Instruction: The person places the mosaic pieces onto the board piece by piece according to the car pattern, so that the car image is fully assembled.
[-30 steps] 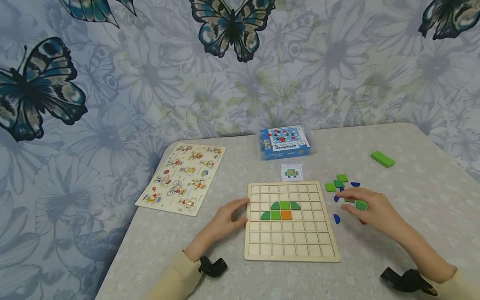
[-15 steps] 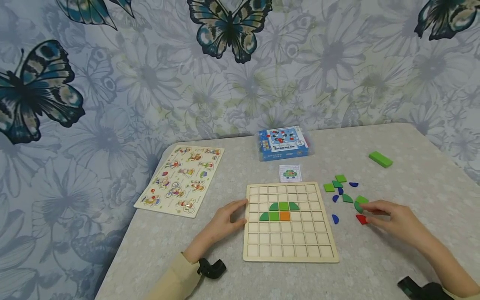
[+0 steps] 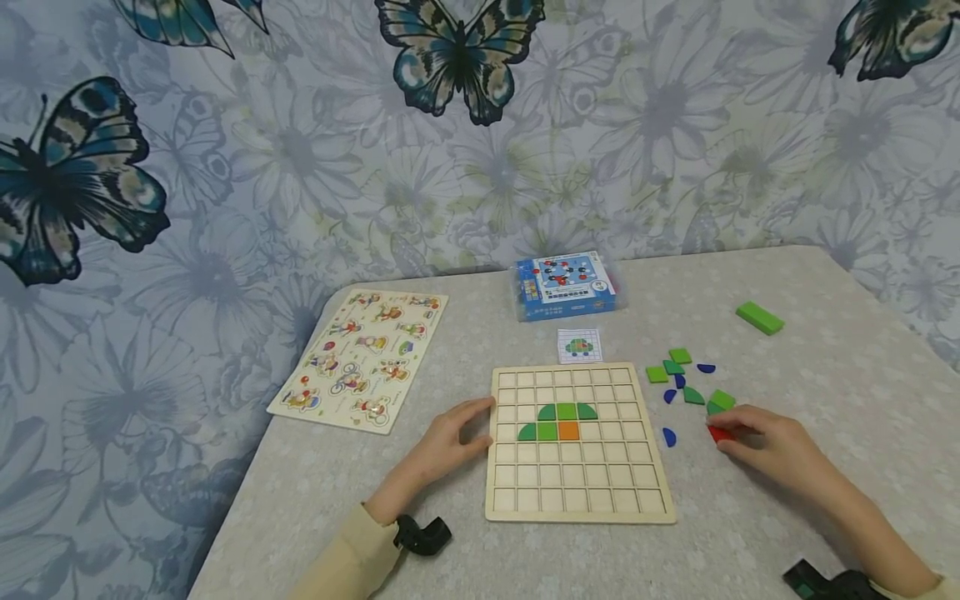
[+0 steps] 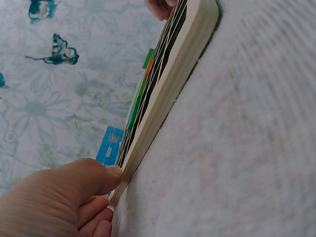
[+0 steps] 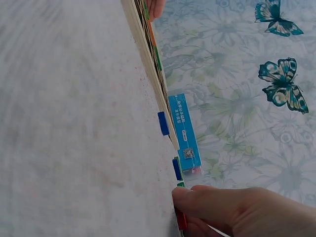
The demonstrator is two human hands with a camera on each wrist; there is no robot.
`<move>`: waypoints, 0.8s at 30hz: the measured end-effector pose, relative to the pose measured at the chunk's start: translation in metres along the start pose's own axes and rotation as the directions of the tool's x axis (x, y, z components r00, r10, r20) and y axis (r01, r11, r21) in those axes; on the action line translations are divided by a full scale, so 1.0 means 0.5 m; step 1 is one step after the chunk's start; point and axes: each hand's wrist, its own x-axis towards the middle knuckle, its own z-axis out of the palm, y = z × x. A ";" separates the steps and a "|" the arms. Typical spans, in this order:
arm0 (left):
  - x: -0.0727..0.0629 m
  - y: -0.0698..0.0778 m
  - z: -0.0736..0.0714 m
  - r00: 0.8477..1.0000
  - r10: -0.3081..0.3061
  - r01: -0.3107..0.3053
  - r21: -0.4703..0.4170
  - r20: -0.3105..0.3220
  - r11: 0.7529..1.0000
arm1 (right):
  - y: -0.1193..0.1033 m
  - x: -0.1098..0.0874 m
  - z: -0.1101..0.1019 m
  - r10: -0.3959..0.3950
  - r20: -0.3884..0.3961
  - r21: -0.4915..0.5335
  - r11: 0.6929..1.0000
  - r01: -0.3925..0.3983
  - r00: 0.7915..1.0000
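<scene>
My left hand [image 3: 448, 442] rests at the left edge of a wooden grid board [image 3: 581, 502], thumb and index fingertip touching its side. Set in the grid are green rounded pieces [image 3: 528, 432], green squares [image 3: 547, 431] and an orange square [image 3: 569, 431]. To the board's right, my right hand [image 3: 776, 443] pinches a small red piece [image 3: 720, 434] between thumb and fingers, low over the table. The fingers partly cover it; it also shows below the thumb in the right wrist view. A green square [image 3: 722, 397] lies just beyond the fingertips.
Loose blue half-rounds [image 3: 669, 437] and green pieces [image 3: 680, 356] lie right of the board. A small pattern card [image 3: 579, 345] and a blue box [image 3: 567, 287] stand behind it. A green block [image 3: 760, 317] is at back right, a picture sheet [image 3: 360, 360] at left.
My right hand has come back from over the green pieces, leaving them on the table, and taken the red piece, shifting it slightly left. The left hand stays at the board.
</scene>
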 end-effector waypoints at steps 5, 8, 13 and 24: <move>0.001 0.000 0.000 1.000 0.000 0.000 0.002 0.005 1.000 | 0.000 -0.001 0.001 -0.044 -0.024 -0.012 0.999 0.044 0.999; 0.001 0.001 -0.001 1.000 0.002 -0.002 0.002 0.007 1.000 | 0.000 0.000 0.001 -0.050 -0.030 -0.029 0.998 0.049 0.998; 0.003 0.001 -0.002 1.000 0.003 -0.003 -0.004 0.006 1.000 | -0.007 0.014 -0.008 0.001 -0.043 0.000 1.000 -0.001 0.999; -0.001 0.002 0.000 1.000 -0.021 0.021 -0.004 0.004 1.000 | -0.098 0.077 -0.010 -0.111 -0.108 0.089 0.989 0.121 0.988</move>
